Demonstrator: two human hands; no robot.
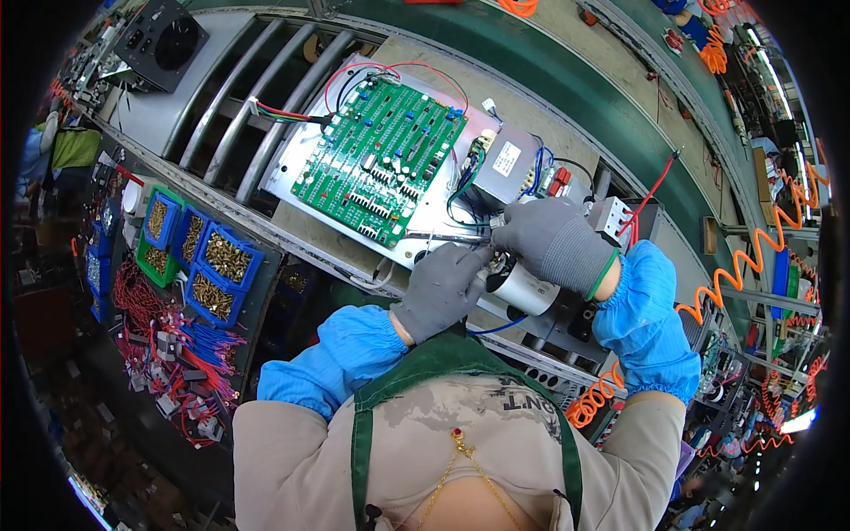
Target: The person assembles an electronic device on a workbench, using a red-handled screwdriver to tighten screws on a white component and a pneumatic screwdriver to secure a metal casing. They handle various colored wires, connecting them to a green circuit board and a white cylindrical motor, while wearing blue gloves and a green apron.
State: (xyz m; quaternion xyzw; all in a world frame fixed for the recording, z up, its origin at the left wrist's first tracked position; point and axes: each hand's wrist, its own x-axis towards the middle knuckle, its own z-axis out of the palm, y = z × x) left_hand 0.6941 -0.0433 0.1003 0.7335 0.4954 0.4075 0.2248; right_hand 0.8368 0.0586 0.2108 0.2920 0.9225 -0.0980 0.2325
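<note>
Hands are both working at the near edge of the metal chassis plate [292,168], right beside the green circuit board [381,159]. I'm seeing grey knit gloves and blue sleeve covers on both arms. Right hand [553,243] is curling closed around a thin metal tool [443,236], shaft pointing left toward the board's lower corner. Left hand [440,290] is sitting just below it, fingers bent against the white cylindrical capacitor [522,290]; can't tell whether it's actually gripping it or just bracing. Capacitor is lying on its side between the two wrists, at the plate's near edge. Grey transformer block [505,168] is sitting just past the right hand's knuckles. Blue parts bins [217,265] of brass hardware are sitting well off to the left, with red wire leads [146,305] lying below them.
</note>
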